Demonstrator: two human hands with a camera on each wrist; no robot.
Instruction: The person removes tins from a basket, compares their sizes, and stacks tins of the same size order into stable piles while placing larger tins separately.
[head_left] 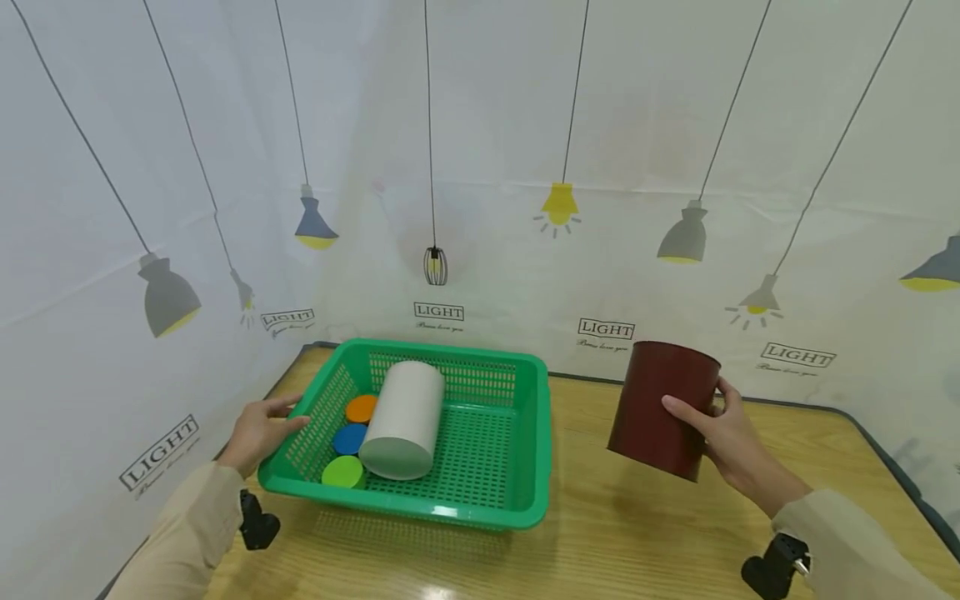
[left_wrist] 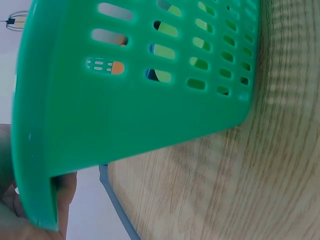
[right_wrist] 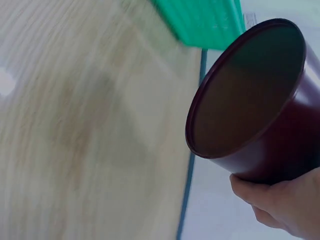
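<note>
My right hand (head_left: 731, 437) grips a dark red cylinder (head_left: 664, 410) by its side, the thumb across the front. The cylinder is tilted and held above the table; in the right wrist view its rimmed round end (right_wrist: 247, 90) faces the camera. At the left rim of a green plastic basket (head_left: 534, 433), my left hand (head_left: 258, 433) pinches the edge, with fingers showing on both sides of the rim in the left wrist view. Inside the basket a white cylinder (head_left: 405, 417) lies on its side. Left of it are an orange disc (head_left: 362, 408), a blue disc (head_left: 349, 438) and a green disc (head_left: 343, 472).
The basket stands on a wood-grain table (head_left: 600, 533) with a dark edge strip. Behind and at the sides hangs a pale cloth (head_left: 495, 233) printed with lamps and the word LIGHT. A dark device (head_left: 257, 525) is strapped to the left wrist, another (head_left: 776, 567) to the right.
</note>
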